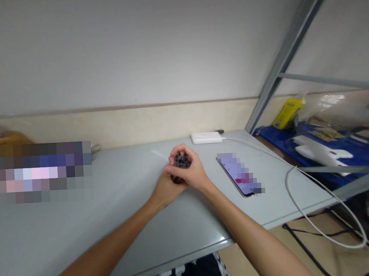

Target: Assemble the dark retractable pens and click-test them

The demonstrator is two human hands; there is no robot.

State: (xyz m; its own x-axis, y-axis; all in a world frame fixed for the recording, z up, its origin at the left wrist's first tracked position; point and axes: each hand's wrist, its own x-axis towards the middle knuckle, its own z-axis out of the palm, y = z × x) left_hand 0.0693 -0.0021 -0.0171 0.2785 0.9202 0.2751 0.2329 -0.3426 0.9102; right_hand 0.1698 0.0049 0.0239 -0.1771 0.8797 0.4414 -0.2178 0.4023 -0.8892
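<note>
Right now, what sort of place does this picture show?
Perhaps a dormitory room: a desk stands against the wall, a phone lies on it, and a metal frame like a bunk bed's rises beside the desk.

Soft, dimmish light brightens the plain grey-white painted wall (155, 53) mid-span; the glossy pale-grey tabletop (121, 178) glints at its near edge (pixel blocks mask a left patch), right side blurry

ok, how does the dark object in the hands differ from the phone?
The dark object is clasped between the left hand and right hand; the phone lies untouched on the table.
The dark object looks lumpy and compact, the phone flat and oblong.
The dark object is blackish; the phone's face is mostly pale purple.
</note>
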